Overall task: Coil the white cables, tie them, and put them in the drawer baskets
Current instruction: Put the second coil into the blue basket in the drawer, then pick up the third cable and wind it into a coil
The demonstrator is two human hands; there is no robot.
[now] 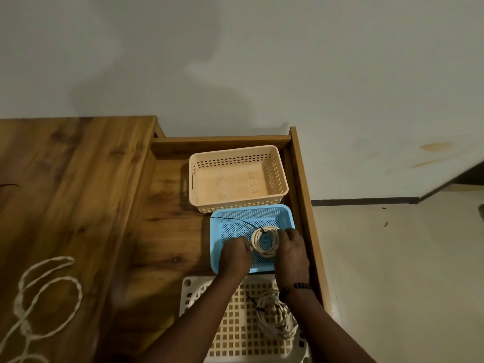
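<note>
Tied cable coil (265, 241) sits in blue basket (251, 217), drawer's right edge. Your left hand (235, 254) and right hand (292, 254) fingers pinch its rim — prob. light, springy; hold near black tie.

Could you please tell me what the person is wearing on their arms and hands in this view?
Both forearms are bare, with no sleeves or gloves. The right hand has a dark beaded bracelet around its wrist. The left hand shows no jewellery.

tied white coil (265, 242) in blue basket (230, 218), loose cable (47, 292) on desk
</note>
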